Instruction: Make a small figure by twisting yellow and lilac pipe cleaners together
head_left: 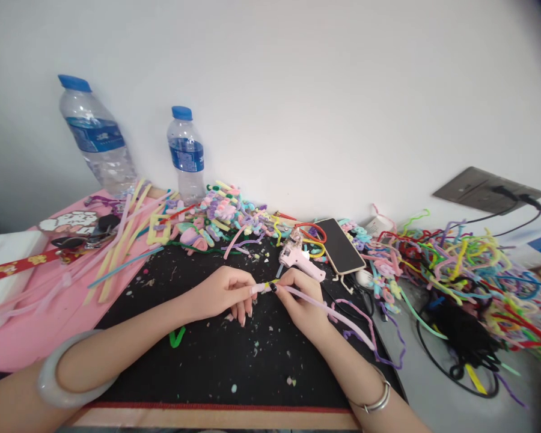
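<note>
My left hand (231,293) pinches the left end of a pale pink pipe cleaner (331,310) between thumb and forefinger. Close beside it, my right hand (301,299) grips the same pipe cleaner, and its long free end runs out to the right under my wrist. A bit of yellow shows between the two hands; what it is I cannot make out. Just beyond my fingers a pink glue gun (301,260) lies on the black mat (234,367). A short green pipe cleaner (177,337) bent into a V rests near my left forearm.
Two water bottles (186,155) stand at the wall. Piles of coloured pipe cleaners (469,258) spread along the back and right. A phone (341,245) lies behind the glue gun. At right are a black cable bundle (462,331) and a wall socket (487,191). Pink board (130,273) lies left.
</note>
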